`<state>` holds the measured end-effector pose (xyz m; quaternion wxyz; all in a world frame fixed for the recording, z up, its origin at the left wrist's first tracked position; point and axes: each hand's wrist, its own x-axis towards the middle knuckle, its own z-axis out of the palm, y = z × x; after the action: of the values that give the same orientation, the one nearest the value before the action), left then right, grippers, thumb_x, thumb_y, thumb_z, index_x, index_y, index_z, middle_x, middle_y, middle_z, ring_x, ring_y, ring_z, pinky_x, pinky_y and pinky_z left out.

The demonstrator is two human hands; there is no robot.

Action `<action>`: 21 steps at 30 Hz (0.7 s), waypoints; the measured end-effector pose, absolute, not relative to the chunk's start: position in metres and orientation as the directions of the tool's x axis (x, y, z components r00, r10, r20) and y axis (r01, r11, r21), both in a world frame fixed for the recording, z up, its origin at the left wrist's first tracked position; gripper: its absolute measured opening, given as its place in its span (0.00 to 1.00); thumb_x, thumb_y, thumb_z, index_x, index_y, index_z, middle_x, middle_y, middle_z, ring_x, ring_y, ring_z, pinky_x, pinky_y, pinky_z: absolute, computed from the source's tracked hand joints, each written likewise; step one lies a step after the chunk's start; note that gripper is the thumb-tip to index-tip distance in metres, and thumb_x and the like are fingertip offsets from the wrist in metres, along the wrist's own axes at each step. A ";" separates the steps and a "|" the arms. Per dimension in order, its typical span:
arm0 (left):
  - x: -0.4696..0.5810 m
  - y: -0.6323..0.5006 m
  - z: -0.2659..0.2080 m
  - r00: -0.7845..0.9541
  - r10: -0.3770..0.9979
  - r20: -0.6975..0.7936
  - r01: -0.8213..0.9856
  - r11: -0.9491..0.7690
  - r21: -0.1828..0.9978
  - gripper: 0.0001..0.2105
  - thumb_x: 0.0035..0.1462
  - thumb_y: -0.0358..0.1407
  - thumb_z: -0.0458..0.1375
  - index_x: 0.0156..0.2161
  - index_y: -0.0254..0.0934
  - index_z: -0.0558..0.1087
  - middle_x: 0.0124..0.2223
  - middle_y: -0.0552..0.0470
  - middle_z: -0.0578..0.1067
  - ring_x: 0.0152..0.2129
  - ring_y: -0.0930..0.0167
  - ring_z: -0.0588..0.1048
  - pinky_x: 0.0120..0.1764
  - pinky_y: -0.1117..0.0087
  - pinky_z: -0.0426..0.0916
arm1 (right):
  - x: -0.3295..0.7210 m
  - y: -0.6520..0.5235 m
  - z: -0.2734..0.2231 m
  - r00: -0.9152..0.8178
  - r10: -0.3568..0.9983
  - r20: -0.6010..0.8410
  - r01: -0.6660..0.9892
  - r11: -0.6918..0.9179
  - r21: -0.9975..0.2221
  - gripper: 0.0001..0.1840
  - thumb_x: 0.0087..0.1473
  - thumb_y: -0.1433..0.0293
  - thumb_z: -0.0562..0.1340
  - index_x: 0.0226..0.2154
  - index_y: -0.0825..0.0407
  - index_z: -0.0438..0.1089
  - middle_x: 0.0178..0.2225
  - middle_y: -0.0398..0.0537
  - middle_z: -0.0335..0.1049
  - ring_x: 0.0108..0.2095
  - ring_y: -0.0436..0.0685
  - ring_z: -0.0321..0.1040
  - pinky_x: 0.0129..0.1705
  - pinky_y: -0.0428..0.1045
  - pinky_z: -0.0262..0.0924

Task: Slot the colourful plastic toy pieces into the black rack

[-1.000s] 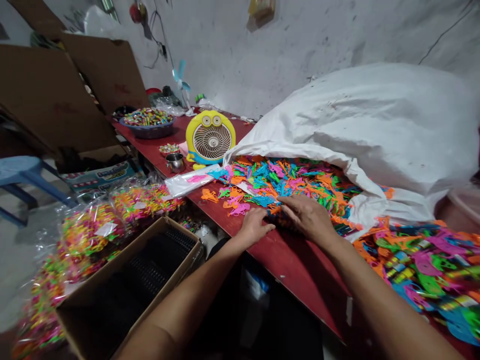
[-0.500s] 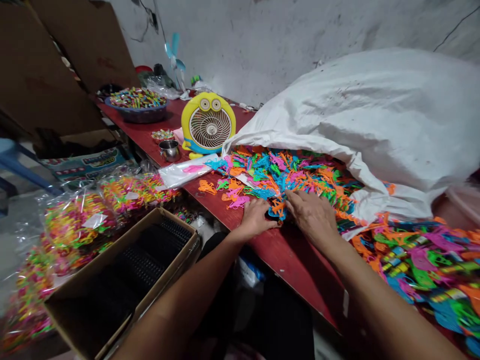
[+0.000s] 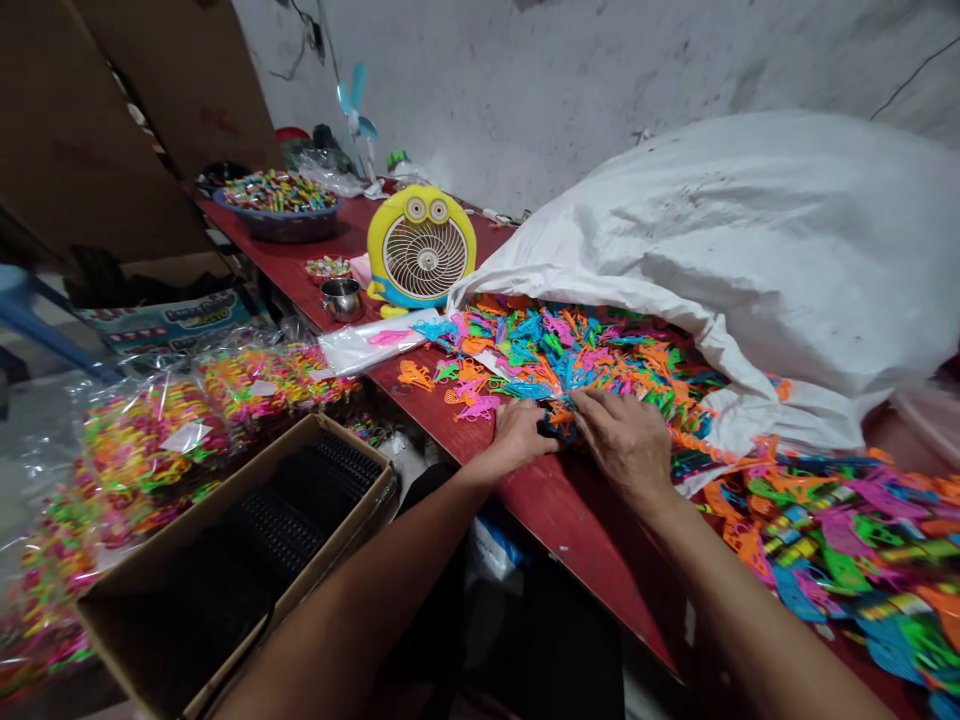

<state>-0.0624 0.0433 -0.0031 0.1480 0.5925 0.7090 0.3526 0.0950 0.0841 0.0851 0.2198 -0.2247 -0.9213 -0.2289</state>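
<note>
My left hand (image 3: pixel 523 435) is at the front edge of a pile of flat plastic toys (image 3: pixel 540 335) in orange, blue, green and pink. Its fingers and thumb are closed around something small and dark that I cannot make out. Opposite it, my right hand (image 3: pixel 626 435) bends over the pile, fingertips pressed together. Between the hands shows an orange toy (image 3: pixel 561 418) with dark and blue parts beside it. Whatever the right fingers pinch is hidden. The pile spills from the mouth of a big white sack (image 3: pixel 750 240) onto the red table (image 3: pixel 570 520).
A yellow fan (image 3: pixel 424 250), a metal cup (image 3: pixel 341 298) and a clear plastic bag (image 3: pixel 367 345) stand or lie behind. More toys (image 3: pixel 847 520) are at right. Lower left, a cardboard box (image 3: pixel 300 570) holds black items beside filled bags (image 3: pixel 150 430). A basin (image 3: pixel 289 225) sits farther back.
Both hands stay at the same spot. The right fingers have come lower and closer to the left hand, covering more of the orange and blue pieces. The view has shifted slightly.
</note>
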 end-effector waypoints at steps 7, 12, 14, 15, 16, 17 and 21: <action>-0.058 0.042 0.003 -0.266 0.951 0.158 0.791 0.121 0.599 0.14 0.50 0.46 0.65 0.39 0.41 0.79 0.43 0.49 0.75 0.44 0.61 0.70 0.46 0.62 0.63 | 0.101 0.090 0.083 -0.777 0.226 0.588 0.433 0.870 0.238 0.14 0.63 0.69 0.58 0.50 0.48 0.71 0.48 0.47 0.75 0.43 0.57 0.68 0.44 0.53 0.54; -0.058 0.039 0.003 -0.262 0.950 0.169 0.799 0.116 0.590 0.13 0.50 0.45 0.64 0.38 0.40 0.79 0.42 0.49 0.76 0.44 0.61 0.71 0.45 0.61 0.63 | 0.103 0.090 0.084 -0.778 0.181 0.602 0.359 0.914 0.189 0.12 0.63 0.69 0.59 0.48 0.49 0.72 0.49 0.48 0.75 0.47 0.58 0.68 0.47 0.54 0.54; -0.057 0.038 0.005 -0.261 0.949 0.178 0.791 0.104 0.603 0.12 0.50 0.43 0.64 0.38 0.40 0.78 0.42 0.49 0.76 0.43 0.61 0.71 0.45 0.61 0.63 | 0.104 0.089 0.083 -0.771 0.180 0.612 0.352 0.920 0.174 0.12 0.63 0.69 0.59 0.48 0.49 0.72 0.48 0.48 0.75 0.47 0.58 0.69 0.48 0.54 0.54; -0.057 0.036 0.005 -0.259 0.948 0.182 0.787 0.098 0.609 0.11 0.50 0.43 0.64 0.37 0.39 0.78 0.41 0.49 0.76 0.43 0.61 0.71 0.45 0.62 0.63 | 0.104 0.088 0.083 -0.763 0.182 0.620 0.353 0.921 0.165 0.12 0.63 0.69 0.59 0.48 0.49 0.72 0.48 0.48 0.75 0.47 0.58 0.69 0.48 0.54 0.55; -0.057 0.035 0.006 -0.256 0.948 0.187 0.783 0.090 0.615 0.10 0.50 0.42 0.64 0.36 0.39 0.77 0.41 0.50 0.76 0.43 0.62 0.71 0.45 0.62 0.63 | 0.104 0.087 0.083 -0.756 0.184 0.628 0.355 0.922 0.157 0.12 0.63 0.69 0.59 0.48 0.49 0.72 0.47 0.48 0.76 0.47 0.58 0.69 0.48 0.54 0.55; -0.057 0.033 0.007 -0.254 0.948 0.192 0.778 0.083 0.623 0.09 0.50 0.41 0.64 0.35 0.39 0.77 0.40 0.50 0.76 0.42 0.62 0.71 0.46 0.62 0.62 | 0.104 0.086 0.083 -0.751 0.185 0.634 0.355 0.923 0.150 0.12 0.62 0.69 0.59 0.48 0.49 0.72 0.47 0.48 0.76 0.46 0.58 0.69 0.48 0.54 0.55; -0.058 0.019 0.005 -0.279 0.933 0.226 0.707 0.041 0.706 0.05 0.51 0.36 0.63 0.32 0.38 0.72 0.35 0.53 0.75 0.38 0.66 0.71 0.45 0.64 0.63 | 0.105 0.083 0.083 -0.747 0.188 0.638 0.341 0.932 0.124 0.12 0.62 0.70 0.60 0.47 0.48 0.72 0.46 0.47 0.76 0.46 0.57 0.70 0.48 0.54 0.56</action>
<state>-0.0577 0.0189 0.0050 0.1501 0.5814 0.7056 0.3763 0.1049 0.0832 0.0829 0.3262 -0.1426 -0.9272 -0.1168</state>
